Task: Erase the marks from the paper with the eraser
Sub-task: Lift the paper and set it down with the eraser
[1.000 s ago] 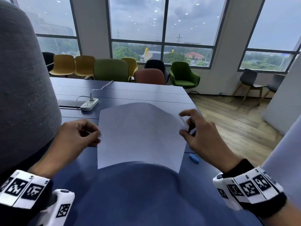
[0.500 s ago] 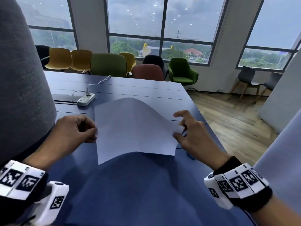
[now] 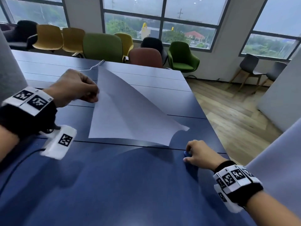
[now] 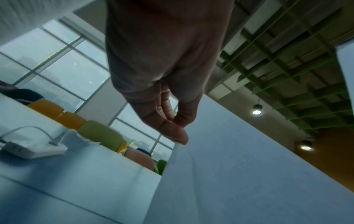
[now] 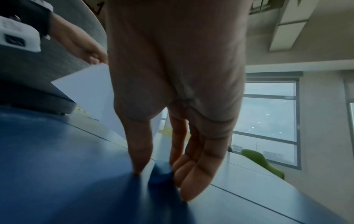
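Note:
A white sheet of paper (image 3: 130,115) hangs lifted and curled over the blue table (image 3: 114,185); no marks show on the side I see. My left hand (image 3: 96,97) pinches its left edge between thumb and forefinger, and the left wrist view shows that pinch (image 4: 180,128) on the paper (image 4: 239,174). My right hand (image 3: 186,152) is down on the table near the right edge, off the paper. Its thumb and fingers close round the small blue eraser (image 3: 185,154). In the right wrist view the eraser (image 5: 161,172) sits between thumb and fingers (image 5: 157,169), blurred.
A white power strip (image 4: 32,149) with its cable (image 3: 96,66) lies at the far left of the table. Coloured chairs (image 3: 102,44) line the far side. A grey curved panel (image 3: 9,70) stands at the left. The table's right edge (image 3: 211,128) drops to wooden floor.
My right hand has let go of the paper's right edge and dropped to the eraser near the table edge. The left hand has lifted the sheet, which now hangs from it alone.

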